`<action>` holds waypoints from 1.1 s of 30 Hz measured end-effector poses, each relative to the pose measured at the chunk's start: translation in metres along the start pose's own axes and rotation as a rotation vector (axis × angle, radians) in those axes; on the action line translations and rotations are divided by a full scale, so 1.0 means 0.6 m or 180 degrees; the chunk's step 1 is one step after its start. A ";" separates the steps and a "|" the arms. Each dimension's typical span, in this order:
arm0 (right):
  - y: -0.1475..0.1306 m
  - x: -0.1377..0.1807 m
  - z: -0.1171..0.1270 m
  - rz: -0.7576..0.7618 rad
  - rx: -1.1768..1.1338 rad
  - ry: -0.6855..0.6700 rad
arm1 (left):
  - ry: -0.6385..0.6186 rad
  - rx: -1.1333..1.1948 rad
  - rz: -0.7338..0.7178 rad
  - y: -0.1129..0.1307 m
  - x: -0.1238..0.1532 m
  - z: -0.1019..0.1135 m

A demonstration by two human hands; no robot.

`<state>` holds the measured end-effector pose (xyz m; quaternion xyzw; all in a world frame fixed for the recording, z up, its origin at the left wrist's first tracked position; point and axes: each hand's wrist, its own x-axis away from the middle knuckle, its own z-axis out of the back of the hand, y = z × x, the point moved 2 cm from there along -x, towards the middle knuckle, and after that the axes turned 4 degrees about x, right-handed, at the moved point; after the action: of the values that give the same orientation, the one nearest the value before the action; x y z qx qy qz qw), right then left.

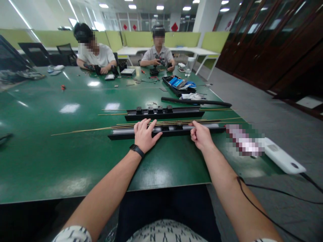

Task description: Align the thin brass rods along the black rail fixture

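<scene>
A long black channel (174, 132) with a clear strip inside lies across the green table in front of me. Several thin brass rods (101, 128) run lengthwise along its far side, their ends reaching past it. My left hand (146, 136) lies over the channel's left half, fingers spread and tips at the rods. Towards the right end, my right hand (203, 135) has its fingers curled, with thumb and index pinched at a rod; the exact contact is partly hidden. Behind sits a second black channel (164, 115) holding several small black blocks (159, 109).
A black foam-like tube (195, 101), white gloves (193, 96) and a black tray (176, 85) with blue packets lie farther back. At right are a blurred-out item (243, 141) and a white device (284, 156) with a cable. Two people work across the table (83, 164).
</scene>
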<state>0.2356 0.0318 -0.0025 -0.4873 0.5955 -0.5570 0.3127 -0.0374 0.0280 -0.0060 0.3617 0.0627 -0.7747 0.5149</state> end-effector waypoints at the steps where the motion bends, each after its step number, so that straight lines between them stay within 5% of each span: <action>1: 0.000 0.000 0.000 -0.0001 0.0002 -0.0003 | 0.0008 -0.0009 -0.0002 0.000 0.000 0.000; 33: -0.004 0.003 -0.002 -0.0053 0.0013 -0.0007 | -0.0028 -0.0010 0.0023 0.000 -0.001 -0.001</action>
<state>0.2347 0.0306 0.0005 -0.4922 0.5899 -0.5602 0.3096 -0.0373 0.0285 -0.0061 0.3577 0.0603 -0.7743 0.5186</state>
